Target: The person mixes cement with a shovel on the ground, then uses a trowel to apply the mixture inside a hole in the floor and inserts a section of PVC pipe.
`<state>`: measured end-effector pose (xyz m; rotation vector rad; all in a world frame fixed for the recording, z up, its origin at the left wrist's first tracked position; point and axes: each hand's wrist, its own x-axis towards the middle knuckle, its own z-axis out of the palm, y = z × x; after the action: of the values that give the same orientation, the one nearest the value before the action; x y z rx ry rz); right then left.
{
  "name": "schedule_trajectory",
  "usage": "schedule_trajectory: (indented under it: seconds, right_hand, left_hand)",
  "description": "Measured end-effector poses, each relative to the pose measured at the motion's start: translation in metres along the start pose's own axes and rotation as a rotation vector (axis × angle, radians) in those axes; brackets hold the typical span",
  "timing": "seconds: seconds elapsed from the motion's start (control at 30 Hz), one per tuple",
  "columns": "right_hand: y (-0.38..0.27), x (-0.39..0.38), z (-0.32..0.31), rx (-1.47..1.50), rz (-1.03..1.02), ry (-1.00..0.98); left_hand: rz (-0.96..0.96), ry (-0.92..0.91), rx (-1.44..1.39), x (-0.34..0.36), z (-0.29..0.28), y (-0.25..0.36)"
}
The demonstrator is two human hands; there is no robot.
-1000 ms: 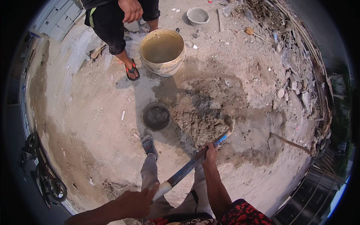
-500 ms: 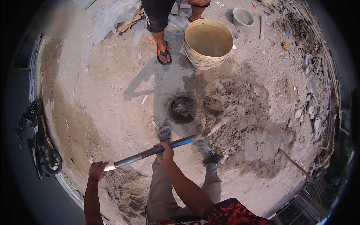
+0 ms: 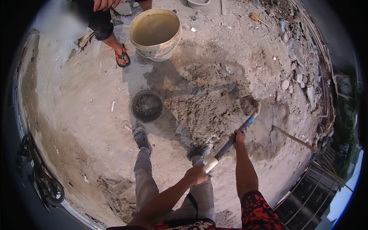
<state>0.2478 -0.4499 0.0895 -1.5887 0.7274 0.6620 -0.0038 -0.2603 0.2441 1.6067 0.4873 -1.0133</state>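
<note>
Both my hands are closed around a shovel (image 3: 225,148), which slants up to the right. My left hand (image 3: 196,174) grips the pale end of its handle, and my right hand (image 3: 239,138) wraps the dark shaft farther up, below a blue section. The shovel's blade meets the right side of a heap of wet grey mortar (image 3: 207,115), partly sunk in or hidden by it. Left of the heap stands a small dark bucket (image 3: 133,108) with grey mortar inside, just beyond my left foot.
A big cream bucket (image 3: 159,52) of murky water stands at the far side, beside a person's sandalled foot (image 3: 122,57). A long-handled tool (image 3: 293,137) lies to the right, near rubble (image 3: 311,96). A motorbike (image 3: 44,180) is at the far left.
The shovel blade has swung from beside the small bucket to the right side of the heap. Both hands moved right with it. More mortar shows in the small bucket, and my view has shifted right.
</note>
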Motion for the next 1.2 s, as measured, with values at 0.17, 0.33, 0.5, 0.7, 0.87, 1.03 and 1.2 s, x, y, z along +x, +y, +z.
schedule_trajectory:
  seconds: [0.17,0.33,0.5,0.7,0.87,1.03,1.2]
  right_hand:
    - [-0.012,0.030,-0.026,-0.121,0.098,0.100]
    - [0.033,-0.016,0.005,-0.162,0.199,0.089]
    - [0.094,-0.069,0.033,-0.145,0.213,-0.055]
    - [0.062,-0.141,0.072,0.058,0.471,-0.172]
    - [0.011,-0.094,0.023,0.204,0.506,-0.276]
    - [-0.020,-0.099,0.026,0.395,0.582,-0.449]
    - [-0.032,-0.090,0.058,0.638,0.348,-0.244]
  left_hand:
    - [-0.026,0.026,-0.134,0.101,0.013,0.103]
    - [-0.122,-0.049,0.159,0.067,0.002,0.059]
    - [-0.295,-0.108,0.126,-0.035,-0.021,0.061]
    - [-0.334,-0.048,0.100,-0.088,-0.025,0.066]
    - [-0.119,-0.012,-0.522,-0.042,-0.011,0.142]
    - [0.012,-0.131,-0.475,-0.075,-0.046,0.184]
    - [0.064,-0.304,-0.293,-0.207,-0.136,0.186]
